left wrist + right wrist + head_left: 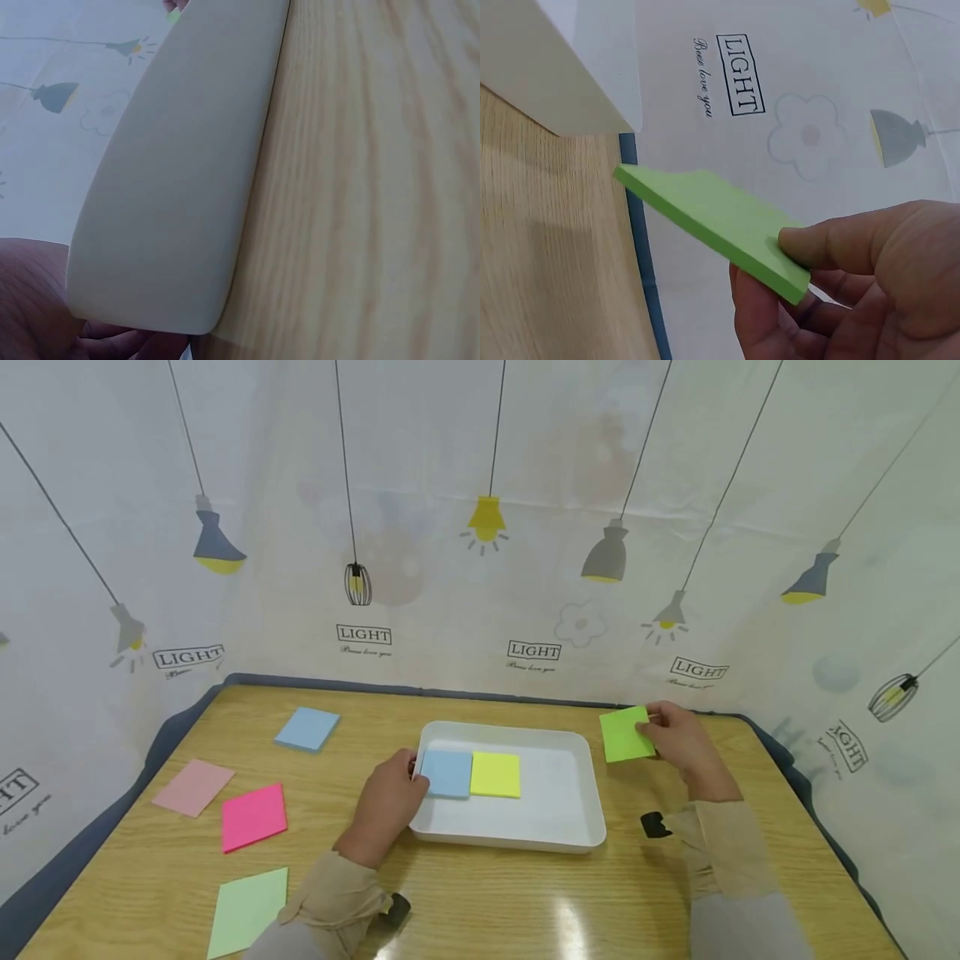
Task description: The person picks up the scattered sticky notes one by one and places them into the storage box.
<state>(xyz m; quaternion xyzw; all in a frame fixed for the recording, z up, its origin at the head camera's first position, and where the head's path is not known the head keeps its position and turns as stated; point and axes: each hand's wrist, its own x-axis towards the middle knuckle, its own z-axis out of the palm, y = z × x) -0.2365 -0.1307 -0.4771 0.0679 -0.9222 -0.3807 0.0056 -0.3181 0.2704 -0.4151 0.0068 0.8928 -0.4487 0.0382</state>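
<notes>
In the head view a white tray [555, 814] lies on the wooden table, with a blue sticky note pad [447, 775] and a yellow sticky note pad [496, 775] side by side in its left half. My left hand [390, 797] grips the tray's left wall, thumb over the rim; in the left wrist view the fingers curl round the tray's end [165, 187]. Just right of the tray, my right hand [678, 743] pinches a bright green sticky note pad [625, 734] between thumb and fingers. The right wrist view shows that green pad [712, 221] raised above the table.
Along the table's left side lie a second blue pad [307, 729], a light pink pad [193, 787], a hot pink pad [254, 818] and a pale green pad [249, 910]. A white curtain [450, 652] printed with lamps surrounds the table's back and sides.
</notes>
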